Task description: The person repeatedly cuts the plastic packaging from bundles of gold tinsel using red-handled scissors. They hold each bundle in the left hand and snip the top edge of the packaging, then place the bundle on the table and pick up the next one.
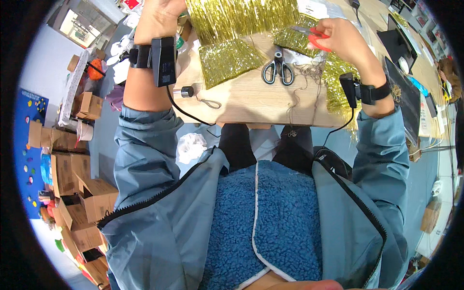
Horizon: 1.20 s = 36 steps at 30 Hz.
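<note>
My right hand (340,41) is closed around red-handled scissors (319,39), whose blades point left over a gold tinsel piece (292,41). My left hand (162,12) is at the upper edge, beside a large sheet of gold tinsel fringe (241,19); its fingers are cut off by the frame. Below that sheet, another gold fringe piece (229,63) lies on the wooden table (251,104). Black-and-grey scissors (278,71) rest on the table with their handles toward me. More gold fringe (340,79) hangs over the front edge, under my right wrist.
Loose dark thread (309,72) tangles beside the grey scissors. A small black-and-metal object (186,92) and a looped cord (211,103) lie at the table's left. A dark screen (398,43) stands at the right. Cardboard boxes (84,193) pile up on the left.
</note>
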Motion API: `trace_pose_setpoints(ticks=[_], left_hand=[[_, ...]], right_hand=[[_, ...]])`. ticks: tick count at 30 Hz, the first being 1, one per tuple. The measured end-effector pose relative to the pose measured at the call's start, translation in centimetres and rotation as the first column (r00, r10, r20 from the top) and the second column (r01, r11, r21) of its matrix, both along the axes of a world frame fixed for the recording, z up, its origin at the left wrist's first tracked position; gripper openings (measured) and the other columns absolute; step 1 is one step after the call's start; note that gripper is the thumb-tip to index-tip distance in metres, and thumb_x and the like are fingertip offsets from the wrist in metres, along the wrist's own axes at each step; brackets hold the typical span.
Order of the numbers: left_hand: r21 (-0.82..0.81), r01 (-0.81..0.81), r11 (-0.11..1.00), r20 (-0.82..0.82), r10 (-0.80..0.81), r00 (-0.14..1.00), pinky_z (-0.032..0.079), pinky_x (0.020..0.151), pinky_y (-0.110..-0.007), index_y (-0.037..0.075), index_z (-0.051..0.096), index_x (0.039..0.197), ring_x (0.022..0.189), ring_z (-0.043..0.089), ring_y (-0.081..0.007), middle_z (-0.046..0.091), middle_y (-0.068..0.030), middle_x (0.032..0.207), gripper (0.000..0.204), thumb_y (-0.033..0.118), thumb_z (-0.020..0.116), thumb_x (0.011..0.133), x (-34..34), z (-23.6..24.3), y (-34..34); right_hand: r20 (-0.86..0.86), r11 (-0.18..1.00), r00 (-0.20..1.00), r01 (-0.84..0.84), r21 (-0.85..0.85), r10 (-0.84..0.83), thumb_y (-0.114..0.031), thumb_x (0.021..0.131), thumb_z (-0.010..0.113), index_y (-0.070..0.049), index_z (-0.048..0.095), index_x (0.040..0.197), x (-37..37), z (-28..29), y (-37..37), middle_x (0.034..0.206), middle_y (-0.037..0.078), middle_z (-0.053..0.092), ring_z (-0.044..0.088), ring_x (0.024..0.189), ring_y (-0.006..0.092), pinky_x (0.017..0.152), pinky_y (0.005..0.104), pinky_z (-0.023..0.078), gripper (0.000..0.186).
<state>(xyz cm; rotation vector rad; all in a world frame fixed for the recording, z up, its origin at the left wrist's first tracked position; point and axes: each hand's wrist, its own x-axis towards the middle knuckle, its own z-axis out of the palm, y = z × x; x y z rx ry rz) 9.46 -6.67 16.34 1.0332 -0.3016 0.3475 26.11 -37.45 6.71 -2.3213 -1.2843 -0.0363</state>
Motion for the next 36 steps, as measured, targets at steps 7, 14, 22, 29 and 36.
trace_pose_setpoints(ticks=[7, 14, 22, 29, 36], left_hand=[[0.023, -0.032, 0.999, 0.032, 0.031, 0.999, 0.056, 0.099, -0.039, -0.001, 0.059, 0.134, 0.116, 0.067, -0.0263, 0.067, -0.0155, 0.131, 0.047, 0.036, 0.057, 0.105, 0.1, -0.1, 0.3], [-0.041, 0.034, 0.999, -0.020, -0.035, 0.999, 0.056, 0.099, -0.040, -0.002, 0.058, 0.136, 0.117, 0.066, -0.0280, 0.066, -0.0169, 0.131, 0.047, 0.034, 0.056, 0.106, 0.6, -0.5, -0.6], [-0.007, 0.015, 1.000, -0.029, -0.016, 0.999, 0.057, 0.098, -0.039, -0.002, 0.059, 0.134, 0.114, 0.068, -0.0268, 0.068, -0.0166, 0.129, 0.046, 0.034, 0.055, 0.106, 1.2, -1.2, -0.2], [0.004, -0.032, 0.999, -0.094, 0.032, 0.995, 0.058, 0.092, -0.038, 0.000, 0.061, 0.132, 0.109, 0.069, -0.0249, 0.069, -0.0123, 0.125, 0.044, 0.034, 0.057, 0.105, 1.1, -2.0, -1.0], [0.021, -0.071, 0.997, -0.105, 0.073, 0.992, 0.059, 0.091, -0.038, 0.001, 0.062, 0.132, 0.109, 0.069, -0.0236, 0.070, -0.0112, 0.124, 0.042, 0.034, 0.058, 0.105, 0.8, -2.1, -1.2]], right_hand=[[0.152, 0.999, 0.988, 0.012, -0.047, -0.005, -0.039, 0.072, 0.088, -0.003, 0.069, 0.088, 0.4, -0.3, -0.8, 0.072, 0.015, 0.066, 0.063, 0.069, 0.0294, 0.064, 0.0397, 0.049, 0.044], [0.057, 0.991, 0.996, -0.067, -0.113, 0.073, -0.026, 0.072, 0.088, -0.001, 0.064, 0.090, -0.2, 1.8, -3.5, 0.075, 0.008, 0.062, 0.056, 0.069, 0.0174, 0.067, 0.0333, 0.047, 0.039], [-0.118, 0.956, 0.949, -0.292, 0.028, 0.293, -0.020, 0.073, 0.090, -0.002, 0.062, 0.083, -1.5, 2.7, -3.8, 0.063, 0.002, 0.058, 0.048, 0.059, 0.0102, 0.054, 0.0289, 0.036, 0.034], [-0.251, 0.969, 0.938, -0.247, 0.009, 0.241, -0.018, 0.075, 0.088, -0.002, 0.063, 0.079, -1.8, 3.3, -3.3, 0.062, 0.002, 0.060, 0.051, 0.057, 0.0102, 0.053, 0.0286, 0.037, 0.030], [-0.123, 0.975, 0.972, -0.210, -0.073, 0.200, -0.024, 0.073, 0.090, -0.002, 0.064, 0.080, -1.7, 2.9, -4.0, 0.063, 0.003, 0.062, 0.054, 0.059, 0.0104, 0.053, 0.0286, 0.038, 0.035]])
